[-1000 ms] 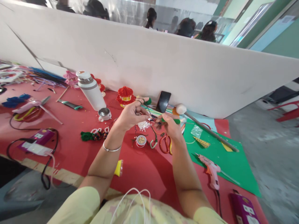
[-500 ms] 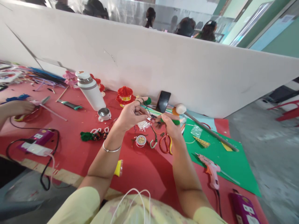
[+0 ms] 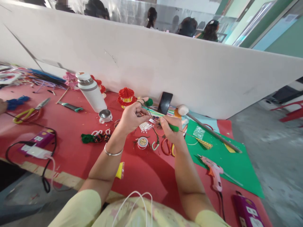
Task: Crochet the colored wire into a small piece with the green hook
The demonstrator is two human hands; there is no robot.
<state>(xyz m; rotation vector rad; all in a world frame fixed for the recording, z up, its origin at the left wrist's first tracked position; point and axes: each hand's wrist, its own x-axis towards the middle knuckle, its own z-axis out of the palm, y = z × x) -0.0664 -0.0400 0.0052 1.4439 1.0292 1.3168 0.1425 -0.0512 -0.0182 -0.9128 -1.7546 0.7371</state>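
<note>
My left hand (image 3: 134, 116) is closed, with dark green yarn (image 3: 147, 108) running over its raised forefinger and down to the fingertips. My right hand (image 3: 172, 126) grips a crochet hook (image 3: 174, 127) by its green handle; a thin shaft sticks out to the right. Both hands' fingertips nearly meet over a small dark piece of work, mostly hidden. Just below lie loose white beads (image 3: 145, 126), a round spool (image 3: 142, 142) and red-handled scissors (image 3: 166, 146). Behind my left hand is a green yarn ball (image 3: 149, 102).
A white bottle (image 3: 91, 93) and its cup (image 3: 105, 116) stand left. A phone (image 3: 165, 102) leans on the partition. Right are a stick (image 3: 215, 134) and a pink glue gun (image 3: 214, 173). A co-worker's hand (image 3: 2, 106) shows at far left, near yellow-handled scissors (image 3: 30, 111).
My right hand has turned a little, tilting the crochet hook's handle down to the right. My left hand stays put. The co-worker's hand has moved left, off the yellow-handled scissors.
</note>
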